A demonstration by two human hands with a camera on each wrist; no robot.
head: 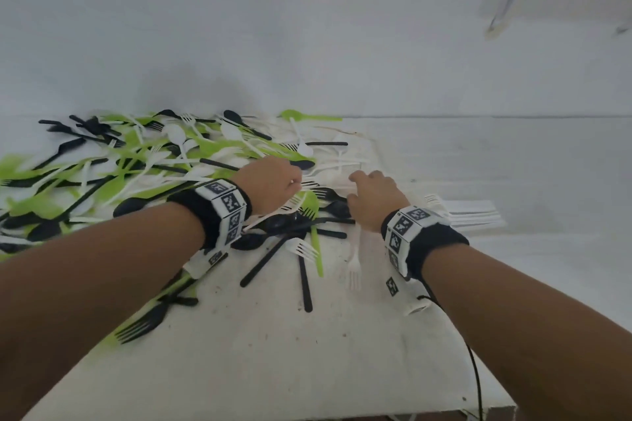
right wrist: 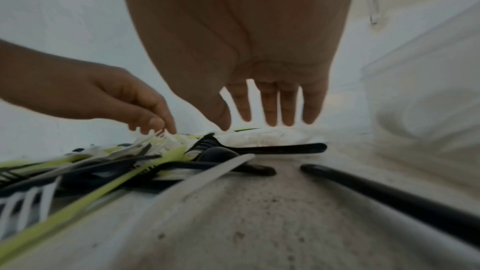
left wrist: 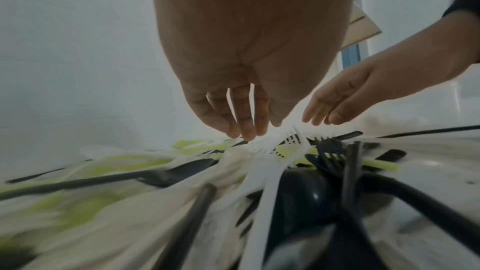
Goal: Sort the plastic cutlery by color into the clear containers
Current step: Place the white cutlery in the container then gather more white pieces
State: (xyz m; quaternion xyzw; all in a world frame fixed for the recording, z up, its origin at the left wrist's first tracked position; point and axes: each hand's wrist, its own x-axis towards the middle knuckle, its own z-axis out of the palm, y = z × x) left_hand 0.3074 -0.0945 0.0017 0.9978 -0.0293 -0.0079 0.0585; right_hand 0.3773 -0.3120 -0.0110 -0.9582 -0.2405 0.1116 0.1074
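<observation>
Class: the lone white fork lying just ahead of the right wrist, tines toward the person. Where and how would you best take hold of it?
Probably pinch the white fork mid-handle from above: it lies flat on the table, apart from the pile.

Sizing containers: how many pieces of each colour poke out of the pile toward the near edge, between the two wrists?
black handles: 2
green fork: 1
white forks: 2
Total: 5
</observation>
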